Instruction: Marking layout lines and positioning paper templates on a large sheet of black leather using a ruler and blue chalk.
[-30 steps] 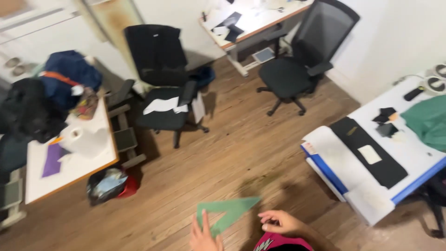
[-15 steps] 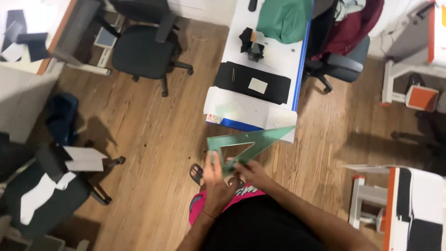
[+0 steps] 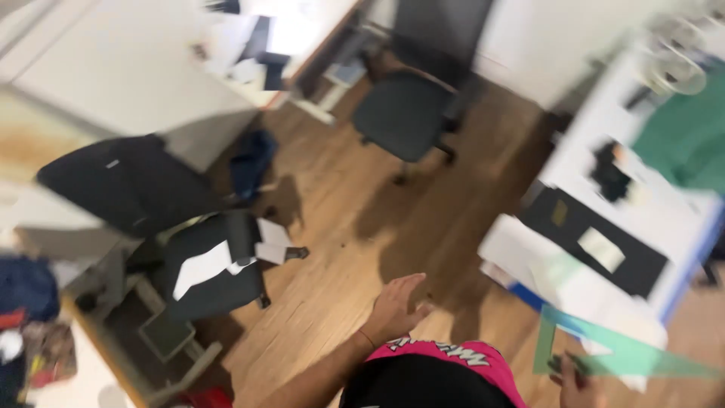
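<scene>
The right hand (image 3: 575, 378) grips the green see-through triangle ruler (image 3: 604, 355) just in front of the white worktable (image 3: 680, 219), not yet laid on it, while the left hand (image 3: 396, 306) hovers spread and empty, away from that table.

Person, head cam view, heavy motion blur. Left hand (image 3: 398, 306) bare, no glove; forearm bare, no sleeve; thin band at wrist, maybe a bracelet, can't tell. Right hand (image 3: 575, 375) bare too, only partly in frame. Top: pink w/ white lettering. Black garment below it, no detail visible.
</scene>
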